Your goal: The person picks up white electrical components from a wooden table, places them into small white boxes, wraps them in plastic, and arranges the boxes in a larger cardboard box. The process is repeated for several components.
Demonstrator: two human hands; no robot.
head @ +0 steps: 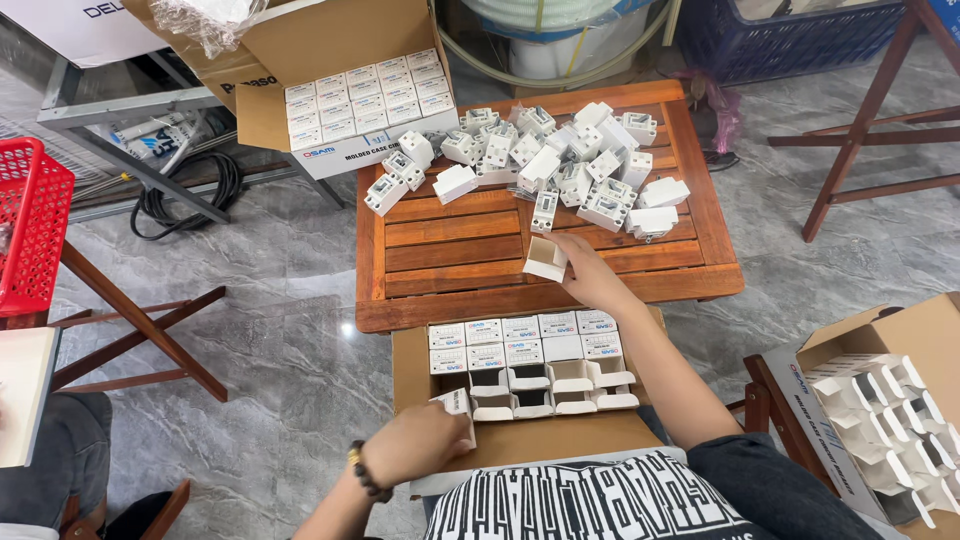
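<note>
Right hand (588, 272): reached to the frame centre over the wooden table (470, 250); fingers curled around a small white carton (546, 259), open end up, held just above the slats.
Left hand (415, 443): lower centre-left, with a dark bead bracelet (365, 472) at the wrist; fingers closed on a small white box (458, 403) at the near-left corner of the lap box.
Lap box (530, 385): brown corrugated cardboard, rectangular, below the table edge; ten small white boxes shut in the far two rows, eight standing open with flaps up in the near rows, as far as could be counted.
Wooden table: reddish slatted boards, glossy, square.
Pile of breakers (560, 165): blocky white plastic pieces with grey faces, heaped loosely on the table's far half; too jumbled to count.
Full carton (365, 95): cardboard, upper centre-left, packed with about twenty flat white box tops in a neat grid.
Open carton (890, 410): lower right, holding empty white boxes, flaps raised.
Red basket (30, 225): plastic mesh, left edge.
Floor (290, 330): polished grey marble-patterned tile.
</note>
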